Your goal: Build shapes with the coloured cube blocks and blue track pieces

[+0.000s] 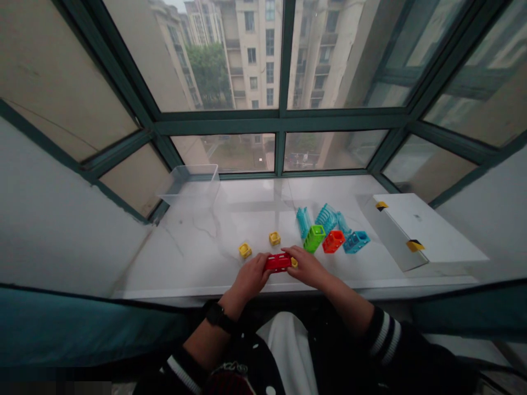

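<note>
Between my two hands, a red hollow plastic block [278,263] lies sideways just above the near edge of the white sill. Its left end is gripped by my left hand [254,274]. At the other end, my right hand [308,267] holds a small yellow piece [293,262] against the red block; whether the two are joined I cannot tell. A yellow cube-like piece [245,250] sits just beyond my left hand, and another yellow piece [274,238] stands farther back, apart from both hands.
Right of my hands stand a green block [314,238], an orange-red block [333,241] and a blue block [356,242]. Behind them lie translucent blue curved pieces [326,218]. A clear plastic bin [193,186] is at the back left. A white box-like object [428,227] rests at the right.
</note>
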### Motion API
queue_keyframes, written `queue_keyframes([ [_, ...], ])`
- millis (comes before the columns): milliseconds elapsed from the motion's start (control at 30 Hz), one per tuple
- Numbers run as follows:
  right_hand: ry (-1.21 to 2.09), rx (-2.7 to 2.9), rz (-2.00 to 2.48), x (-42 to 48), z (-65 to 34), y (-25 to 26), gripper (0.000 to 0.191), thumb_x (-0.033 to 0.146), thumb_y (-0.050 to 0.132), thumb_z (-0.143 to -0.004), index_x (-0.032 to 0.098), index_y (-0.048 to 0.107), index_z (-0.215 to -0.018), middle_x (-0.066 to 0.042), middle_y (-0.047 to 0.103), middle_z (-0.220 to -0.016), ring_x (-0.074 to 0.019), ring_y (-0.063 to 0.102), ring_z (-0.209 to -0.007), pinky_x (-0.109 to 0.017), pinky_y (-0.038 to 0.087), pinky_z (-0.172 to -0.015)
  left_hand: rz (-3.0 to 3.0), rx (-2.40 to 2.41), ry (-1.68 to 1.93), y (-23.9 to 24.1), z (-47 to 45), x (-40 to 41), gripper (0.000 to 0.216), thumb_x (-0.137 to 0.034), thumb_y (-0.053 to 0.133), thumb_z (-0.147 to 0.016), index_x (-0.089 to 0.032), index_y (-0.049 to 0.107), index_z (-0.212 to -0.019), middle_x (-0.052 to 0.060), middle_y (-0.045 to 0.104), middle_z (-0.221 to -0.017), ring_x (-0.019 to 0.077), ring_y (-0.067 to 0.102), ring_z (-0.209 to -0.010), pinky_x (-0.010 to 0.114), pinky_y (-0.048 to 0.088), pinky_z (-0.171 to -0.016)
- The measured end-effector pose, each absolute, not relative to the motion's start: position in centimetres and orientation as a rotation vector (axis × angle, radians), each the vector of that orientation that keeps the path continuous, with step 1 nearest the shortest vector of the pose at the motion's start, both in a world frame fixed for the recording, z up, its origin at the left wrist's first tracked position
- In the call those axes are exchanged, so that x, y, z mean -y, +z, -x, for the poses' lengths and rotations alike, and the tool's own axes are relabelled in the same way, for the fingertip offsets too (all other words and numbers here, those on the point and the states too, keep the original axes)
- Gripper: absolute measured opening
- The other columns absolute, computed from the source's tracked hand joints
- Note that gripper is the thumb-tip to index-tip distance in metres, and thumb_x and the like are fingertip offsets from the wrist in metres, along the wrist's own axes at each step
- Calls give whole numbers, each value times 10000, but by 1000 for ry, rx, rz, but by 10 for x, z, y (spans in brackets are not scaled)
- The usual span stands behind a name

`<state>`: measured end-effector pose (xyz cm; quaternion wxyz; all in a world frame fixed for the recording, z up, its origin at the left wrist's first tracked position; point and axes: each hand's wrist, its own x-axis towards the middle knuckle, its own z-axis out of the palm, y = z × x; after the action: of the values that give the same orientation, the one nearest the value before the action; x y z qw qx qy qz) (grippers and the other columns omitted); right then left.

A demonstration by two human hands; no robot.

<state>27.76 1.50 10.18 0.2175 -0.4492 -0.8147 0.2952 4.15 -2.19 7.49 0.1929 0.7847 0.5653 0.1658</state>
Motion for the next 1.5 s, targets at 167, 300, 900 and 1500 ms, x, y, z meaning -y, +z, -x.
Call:
queue_keyframes([
  [167, 752, 2161, 1348, -20, -275, 93, 510, 118, 659, -794, 234, 646, -1291, -88, 655, -1212, -246, 637, -1115, -390, 509, -1031, -2000, -1953, 405, 67, -28, 2, 445, -397, 490, -1057, -244, 470, -1474, 132, 583, -1398, 260, 662, -1159, 355, 541, -923],
  [300, 770, 2073, 1351, -17, -290, 80, 482, 155, 651, -821, 231, 635, -1297, -90, 661, -1222, -249, 642, -1119, -415, 522, -1031, -2021, -1967, 231, 70, -31, -25, 426, -421, 565, -1009, -249, 561, -1399, 126, 633, -1308, 264, 684, -1096, 354, 534, -894],
  [900, 737, 1953, 1350, 0, -319, 52, 478, 185, 672, -812, 233, 640, -1286, -96, 683, -1226, -272, 652, -1149, -459, 535, -1040, -2020, -1860, -151, 69, -57, -73, 556, -575, 739, -844, -190, 713, -1244, 164, 772, -1160, 321, 720, -1086, 353, 531, -848],
  [1500, 588, 1919, 1382, -43, -275, 26, 471, 172, 550, -823, 183, 551, -1294, -146, 618, -1235, -294, 610, -1185, -498, 513, -1075, -1994, -2127, 519, -23, 54, 7, 458, -255, 706, -882, -144, 578, -1307, 139, 649, -1187, 289, 631, -1096, 433, 510, -1000],
])
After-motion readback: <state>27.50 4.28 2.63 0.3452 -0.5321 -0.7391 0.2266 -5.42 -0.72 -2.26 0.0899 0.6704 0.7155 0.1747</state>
